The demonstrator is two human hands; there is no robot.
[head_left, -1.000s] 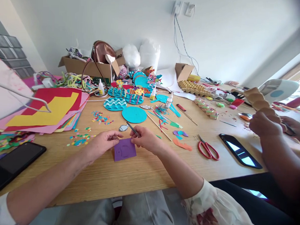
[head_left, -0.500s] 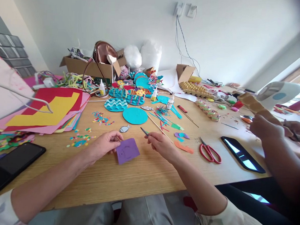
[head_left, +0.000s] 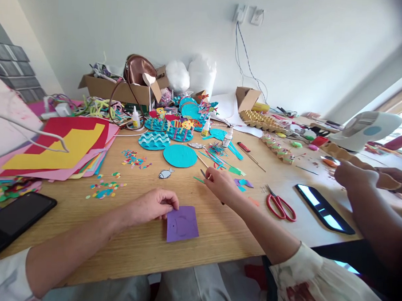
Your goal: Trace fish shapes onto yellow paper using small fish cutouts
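My left hand (head_left: 157,204) pinches the upper left corner of a purple paper square (head_left: 183,227) just above the table. A curved fish-like outline and a dark dot are drawn on the paper. My right hand (head_left: 219,183) grips a dark pencil (head_left: 203,173), its tip pointing up and left; the fingers cover most of it. Beside its fingertips lies a thin green strip (head_left: 199,179). A small grey paper fish (head_left: 166,173) rests between the hands, farther back, near a round turquoise disc (head_left: 180,156).
Red-handled scissors (head_left: 281,204) and a phone (head_left: 325,208) lie to the right, where a co-worker's hands (head_left: 356,177) hold an egg-carton strip. Paper dots (head_left: 106,188), coloured sheets (head_left: 59,146) and another phone (head_left: 21,218) lie left. Glue bottles (head_left: 227,138) and sea-themed crafts (head_left: 170,124) stand behind.
My left hand has moved right and nearer to me with the purple paper. My right hand has shifted right and away, taking the pencil farther from the paper. The co-worker's egg-carton strip is lower.
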